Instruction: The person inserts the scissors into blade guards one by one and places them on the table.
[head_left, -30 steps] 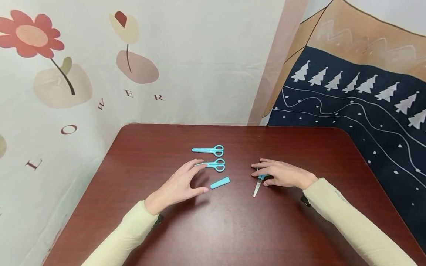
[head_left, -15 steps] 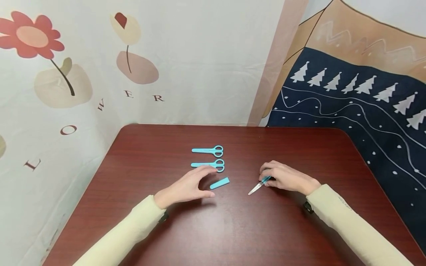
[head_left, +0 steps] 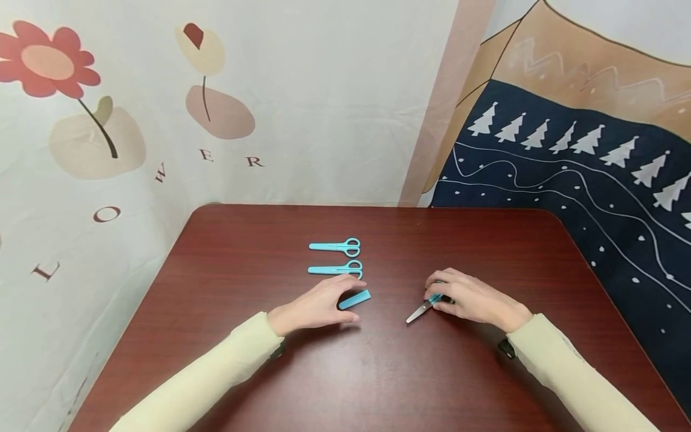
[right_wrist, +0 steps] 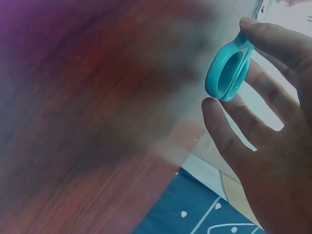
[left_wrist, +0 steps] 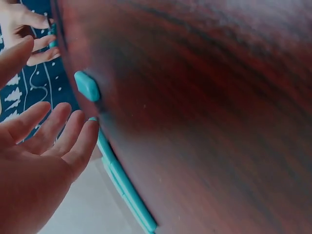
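My right hand [head_left: 475, 301] pinches a pair of scissors [head_left: 418, 314] with turquoise handles. Their bare metal blades point toward the front left, low over the table. In the right wrist view the thumb presses near the base of the handle loops [right_wrist: 223, 75], with fingers on the other side. My left hand [head_left: 318, 306] is spread around a turquoise blade cover [head_left: 356, 299], thumb on the near side and fingers on the far side. The left wrist view shows a gap between those fingers and the cover [left_wrist: 87, 87]. Left fingertips partly overlap the handles of covered scissors [head_left: 329, 270] behind.
A second pair of covered turquoise scissors [head_left: 329, 246] lies farther back, parallel to the first. Everything rests on a dark red-brown wooden table [head_left: 248, 240]. A printed curtain [head_left: 324, 120] hangs behind its back edge.
My left hand has moved right and nearer, from over the covered scissors to around the blade cover. My right fingers have closed on the bare scissors, whose blades have swung toward the left.
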Available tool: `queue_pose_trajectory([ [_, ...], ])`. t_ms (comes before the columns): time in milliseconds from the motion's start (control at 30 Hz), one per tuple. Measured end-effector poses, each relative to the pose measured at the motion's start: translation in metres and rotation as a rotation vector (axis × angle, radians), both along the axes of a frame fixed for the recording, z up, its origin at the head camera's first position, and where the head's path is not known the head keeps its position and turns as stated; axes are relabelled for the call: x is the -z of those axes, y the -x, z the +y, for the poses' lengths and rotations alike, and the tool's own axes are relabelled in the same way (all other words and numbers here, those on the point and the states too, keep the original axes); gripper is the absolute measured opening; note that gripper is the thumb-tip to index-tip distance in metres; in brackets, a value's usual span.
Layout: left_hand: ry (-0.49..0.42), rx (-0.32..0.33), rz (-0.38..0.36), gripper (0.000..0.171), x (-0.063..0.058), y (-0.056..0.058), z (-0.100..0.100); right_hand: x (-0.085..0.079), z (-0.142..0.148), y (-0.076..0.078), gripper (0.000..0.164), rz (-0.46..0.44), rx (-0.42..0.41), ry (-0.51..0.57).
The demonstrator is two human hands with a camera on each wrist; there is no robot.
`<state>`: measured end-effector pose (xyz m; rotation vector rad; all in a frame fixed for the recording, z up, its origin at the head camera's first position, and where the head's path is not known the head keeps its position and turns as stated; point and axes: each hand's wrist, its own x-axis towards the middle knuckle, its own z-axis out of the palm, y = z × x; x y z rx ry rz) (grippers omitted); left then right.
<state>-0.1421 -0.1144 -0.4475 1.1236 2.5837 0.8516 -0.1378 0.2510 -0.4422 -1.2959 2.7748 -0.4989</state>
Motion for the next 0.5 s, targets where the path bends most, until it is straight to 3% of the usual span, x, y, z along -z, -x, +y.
queue_pose_trajectory([
  [233,-0.017,0.007,-0.027,0.06,0.003,0.005,0.006,-0.002,0.002,-0.015,0.022,0.076,-0.001,0.005],
  [500,0.029,0.014,-0.031,0.049,0.005,0.011,0.012,-0.004,0.002,-0.023,0.026,0.078,0.021,0.042],
])
